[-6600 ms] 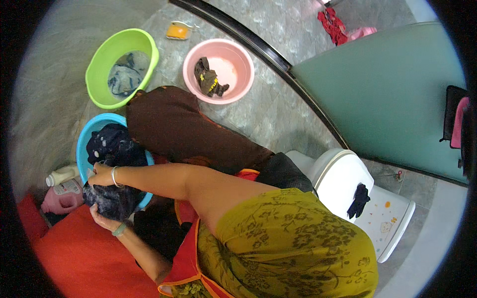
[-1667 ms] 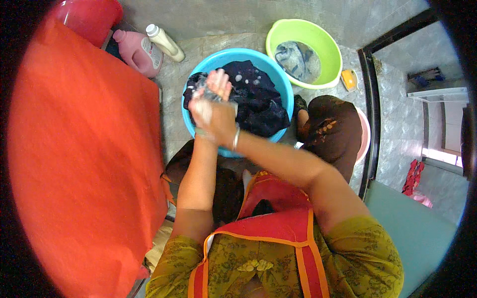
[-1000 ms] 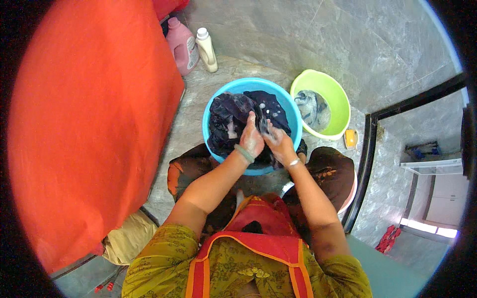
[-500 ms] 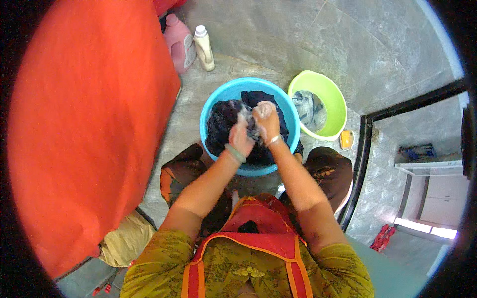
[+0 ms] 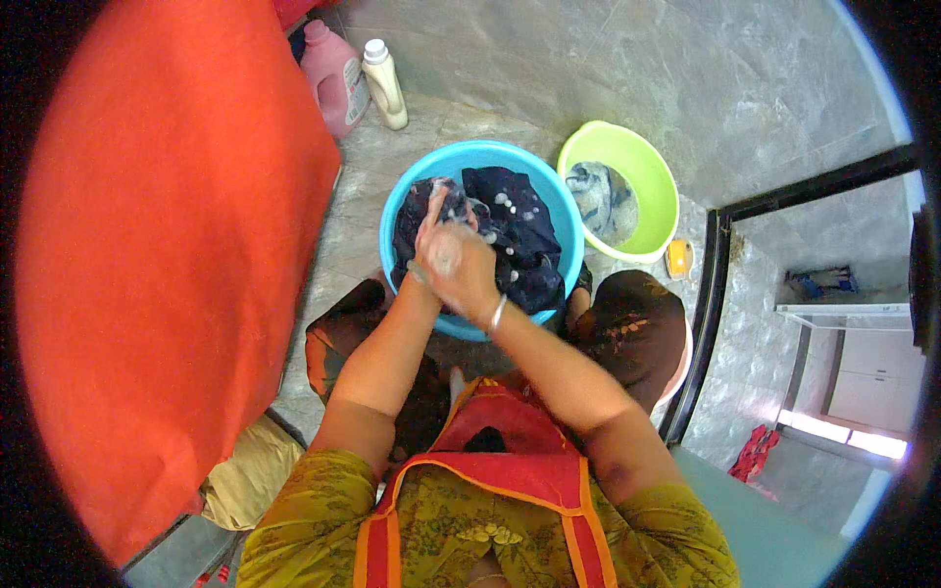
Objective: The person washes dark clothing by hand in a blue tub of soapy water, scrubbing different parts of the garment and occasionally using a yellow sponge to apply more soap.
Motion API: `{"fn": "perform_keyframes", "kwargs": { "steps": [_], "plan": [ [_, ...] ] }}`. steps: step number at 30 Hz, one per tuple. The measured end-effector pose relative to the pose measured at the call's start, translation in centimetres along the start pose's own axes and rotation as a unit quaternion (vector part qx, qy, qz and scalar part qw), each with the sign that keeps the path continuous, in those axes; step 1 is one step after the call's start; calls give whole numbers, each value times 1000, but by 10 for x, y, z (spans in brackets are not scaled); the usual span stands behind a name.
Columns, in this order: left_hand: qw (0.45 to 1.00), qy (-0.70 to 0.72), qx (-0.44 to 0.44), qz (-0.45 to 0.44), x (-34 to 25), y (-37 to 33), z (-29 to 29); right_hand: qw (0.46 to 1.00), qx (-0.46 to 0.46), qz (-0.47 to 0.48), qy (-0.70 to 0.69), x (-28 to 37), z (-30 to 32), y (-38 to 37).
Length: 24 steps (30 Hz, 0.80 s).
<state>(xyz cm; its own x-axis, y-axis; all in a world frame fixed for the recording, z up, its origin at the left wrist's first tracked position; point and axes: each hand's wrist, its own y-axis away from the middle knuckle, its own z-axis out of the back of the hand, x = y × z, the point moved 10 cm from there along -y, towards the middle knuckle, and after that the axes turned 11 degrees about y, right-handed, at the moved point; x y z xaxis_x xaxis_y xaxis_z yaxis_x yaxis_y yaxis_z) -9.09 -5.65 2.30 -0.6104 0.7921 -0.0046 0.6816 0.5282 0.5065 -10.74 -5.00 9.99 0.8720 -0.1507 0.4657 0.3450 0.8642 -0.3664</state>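
Dark, wet cloth (image 5: 529, 230), navy to black and dotted with white suds, fills the blue basin (image 5: 573, 201) between my knees. My left hand (image 5: 431, 218) is over the basin's left half, its fingers stretched forward along a bunched part of the cloth, which lies between fingers and thumb. Across its wrist and palm lies my right hand (image 5: 465, 265), curled, foamy and smeared by motion. Whatever the right fingers hold is hidden. A bracelet is on each wrist.
Right of the basin, a lime-green tub (image 5: 665, 191) holds sudsy grey-blue cloth (image 5: 600, 201). Beside it sits a yellow bar in a dish (image 5: 678, 259). A pink jug (image 5: 333, 83) and a white-capped bottle (image 5: 385, 86) stand back left. Red sheeting (image 5: 186, 245) hangs at left; a black frame (image 5: 711, 294) edges the right.
My right hand has moved left and nearer, from beside the left hand to across its wrist. My left fingers now reach forward. The view has shifted slightly.
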Motion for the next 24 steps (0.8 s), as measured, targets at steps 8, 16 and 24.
{"fn": "perform_keyframes", "kwargs": {
  "steps": [8, 16, 24],
  "plan": [
    [892, -386, 75, -224, -23, -46, 38, 963, 131, -163, -169, -131, -20, -42],
    [951, -237, 157, -125, 24, -12, -13, 902, 76, -249, -344, -125, -25, 7],
    [994, -76, 81, -24, -14, 13, 18, 952, 140, 268, -54, 26, 73, 21]
  ]
}}
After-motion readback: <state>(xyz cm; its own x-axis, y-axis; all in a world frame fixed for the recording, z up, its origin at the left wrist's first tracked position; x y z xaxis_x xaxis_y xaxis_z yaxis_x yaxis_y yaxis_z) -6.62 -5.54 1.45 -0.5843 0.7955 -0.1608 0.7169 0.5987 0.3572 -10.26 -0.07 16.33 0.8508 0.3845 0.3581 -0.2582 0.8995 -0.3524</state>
